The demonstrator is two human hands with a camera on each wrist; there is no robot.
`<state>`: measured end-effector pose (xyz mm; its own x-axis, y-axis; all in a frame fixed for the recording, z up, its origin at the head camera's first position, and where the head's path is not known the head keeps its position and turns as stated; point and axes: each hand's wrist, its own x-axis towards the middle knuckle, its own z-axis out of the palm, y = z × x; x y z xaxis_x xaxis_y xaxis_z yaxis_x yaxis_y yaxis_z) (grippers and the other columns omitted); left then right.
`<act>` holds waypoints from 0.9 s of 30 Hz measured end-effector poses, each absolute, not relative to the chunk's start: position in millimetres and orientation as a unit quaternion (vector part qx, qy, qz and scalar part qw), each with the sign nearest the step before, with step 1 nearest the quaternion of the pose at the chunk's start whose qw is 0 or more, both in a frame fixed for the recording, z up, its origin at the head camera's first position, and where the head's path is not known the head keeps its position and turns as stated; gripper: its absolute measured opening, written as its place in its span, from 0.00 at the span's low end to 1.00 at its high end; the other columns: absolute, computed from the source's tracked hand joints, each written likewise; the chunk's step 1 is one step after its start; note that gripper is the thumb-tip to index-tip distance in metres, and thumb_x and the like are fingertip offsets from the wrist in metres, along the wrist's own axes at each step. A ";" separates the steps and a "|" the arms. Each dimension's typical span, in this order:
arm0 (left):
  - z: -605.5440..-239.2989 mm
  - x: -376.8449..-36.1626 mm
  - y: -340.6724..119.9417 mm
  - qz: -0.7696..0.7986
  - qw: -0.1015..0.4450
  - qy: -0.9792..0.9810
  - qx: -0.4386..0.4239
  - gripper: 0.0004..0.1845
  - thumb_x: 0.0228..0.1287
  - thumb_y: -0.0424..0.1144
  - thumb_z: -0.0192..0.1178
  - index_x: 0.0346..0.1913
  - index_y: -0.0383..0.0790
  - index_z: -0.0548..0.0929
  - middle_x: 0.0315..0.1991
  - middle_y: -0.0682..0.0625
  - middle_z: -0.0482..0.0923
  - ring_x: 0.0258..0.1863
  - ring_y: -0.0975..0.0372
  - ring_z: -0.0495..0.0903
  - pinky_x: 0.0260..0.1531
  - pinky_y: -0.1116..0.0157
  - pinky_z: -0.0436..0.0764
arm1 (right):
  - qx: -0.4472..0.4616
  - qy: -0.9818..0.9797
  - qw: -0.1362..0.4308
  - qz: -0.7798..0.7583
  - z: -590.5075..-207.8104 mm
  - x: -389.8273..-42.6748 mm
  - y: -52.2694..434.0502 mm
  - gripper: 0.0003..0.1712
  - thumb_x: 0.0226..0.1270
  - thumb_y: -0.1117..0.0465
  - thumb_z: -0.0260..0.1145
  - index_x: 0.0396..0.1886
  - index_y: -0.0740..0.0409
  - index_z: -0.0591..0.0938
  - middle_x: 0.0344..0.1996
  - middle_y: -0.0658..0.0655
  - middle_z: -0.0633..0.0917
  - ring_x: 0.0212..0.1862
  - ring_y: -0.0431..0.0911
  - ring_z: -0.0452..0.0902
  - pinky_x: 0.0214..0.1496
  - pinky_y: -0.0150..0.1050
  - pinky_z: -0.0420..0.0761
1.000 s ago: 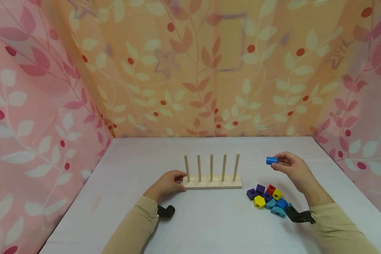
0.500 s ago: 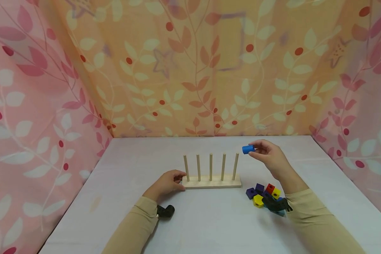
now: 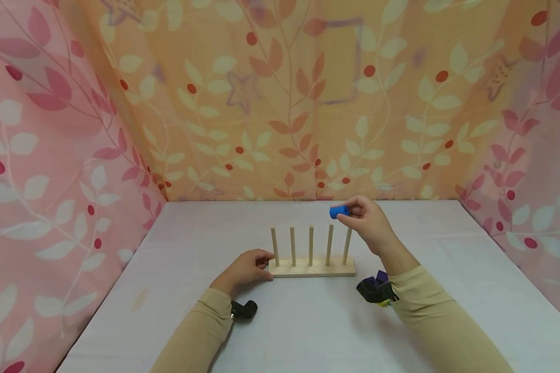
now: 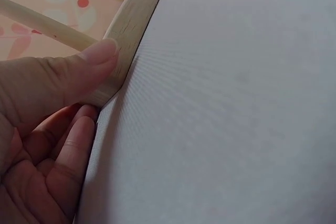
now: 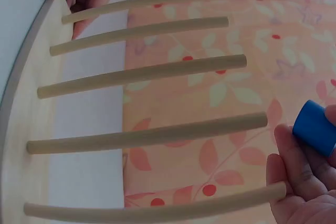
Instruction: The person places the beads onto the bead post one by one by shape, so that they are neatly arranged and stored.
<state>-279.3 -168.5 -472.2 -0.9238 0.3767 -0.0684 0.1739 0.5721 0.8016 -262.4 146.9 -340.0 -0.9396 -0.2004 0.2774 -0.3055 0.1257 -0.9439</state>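
Note:
A pale wooden peg rack (image 3: 298,270) with several upright dowels stands mid-table, and no blocks sit on its pegs. At its left end my left hand (image 3: 244,269) holds the base; in the left wrist view the thumb (image 4: 102,53) lies on the front edge with the fingers behind the end. My right hand (image 3: 368,223) pinches a blue cylinder block (image 3: 338,211) between thumb and fingers, above the right-hand pegs. That blue cylinder (image 5: 314,127) is apart from the peg tips in the right wrist view, its axis tilted.
Right of the rack lies a pile of blocks, mostly hidden by the black right wrist camera (image 3: 375,290); a purple block (image 3: 381,276) and a bit of yellow show. A white cloth covers the table (image 3: 298,331). Patterned curtains (image 3: 205,129) enclose the back and sides.
My right hand has carried the blue cylinder leftward and up, from beyond the rack's right end to above its pegs. Its wrist now covers most of the block pile. The left hand stays put.

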 end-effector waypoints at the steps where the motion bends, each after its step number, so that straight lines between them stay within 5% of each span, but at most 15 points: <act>1: -472.2 -279.4 -168.7 0.437 0.117 0.878 0.160 0.28 0.41 0.37 0.73 0.51 0.43 0.79 0.47 0.51 0.75 0.45 0.64 0.74 0.48 0.65 0.74 | 0.171 -0.752 0.041 0.635 -338.8 -263.0 144.2 0.17 0.60 0.69 0.63 0.44 0.72 0.69 0.45 0.69 0.80 0.39 0.37 0.79 0.45 0.28 0.76; 17: -472.3 -281.7 -169.3 0.442 0.120 0.874 0.164 0.28 0.40 0.37 0.74 0.50 0.43 0.79 0.46 0.51 0.76 0.46 0.63 0.73 0.50 0.64 0.74 | 0.224 -0.773 0.021 0.593 -329.6 -262.0 83.2 0.18 0.58 0.62 0.66 0.49 0.60 0.77 0.44 0.62 0.78 0.42 0.49 0.78 0.47 0.41 0.78; 27: -474.3 -282.7 -170.7 0.441 0.124 0.873 0.167 0.28 0.42 0.39 0.73 0.51 0.44 0.79 0.46 0.52 0.76 0.45 0.63 0.74 0.50 0.64 0.74 | 0.237 -0.778 0.035 0.581 -332.9 -255.8 45.4 0.18 0.60 0.61 0.65 0.50 0.57 0.77 0.42 0.58 0.79 0.42 0.48 0.78 0.45 0.39 0.78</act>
